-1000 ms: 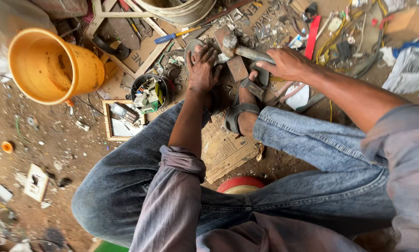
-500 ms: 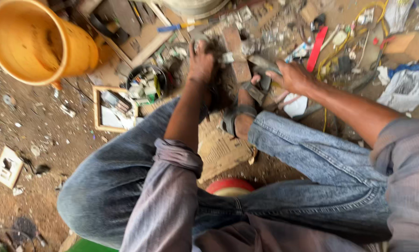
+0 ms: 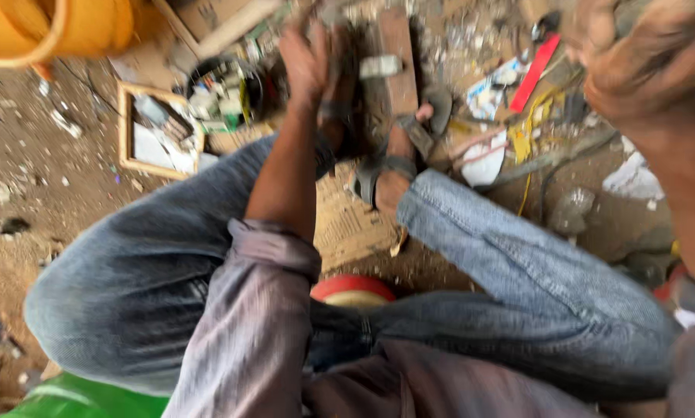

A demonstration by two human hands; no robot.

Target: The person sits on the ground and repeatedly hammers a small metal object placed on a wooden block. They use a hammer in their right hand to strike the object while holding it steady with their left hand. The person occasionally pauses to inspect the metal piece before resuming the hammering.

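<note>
A person sits low on a dirt floor [image 3: 46, 178] strewn with scrap, knees in blue jeans [image 3: 518, 263] spread wide and sandalled feet [image 3: 390, 174] braced just in front. At the upper left stands an orange bucket [image 3: 53, 27], and below it a shallow wooden tray [image 3: 158, 139] holding bits of paper and scrap beside a small round tin [image 3: 224, 89] of oddments. Straight ahead, between the feet, lies a reddish-brown block [image 3: 398, 58] with a small pale metal piece [image 3: 380, 66] resting across it; that piece looks grey, flat-sided and short, though motion blur hides its finer shape. The left hand [image 3: 309, 58] reaches down to the near side of the block, fingers bent and apparently steadying something dark there, but blur means I cannot tell exactly what it pinches. The right hand [image 3: 641, 58] is raised high at the upper right, close to the camera, fingers curled as if closed round a handle; the thing held is out of view, so I cannot say what it is. This looks like the lifted part of a striking stroke, and a clean blow would call for the left fingers to stay clear of the metal piece while it is held square on the block.
</note>
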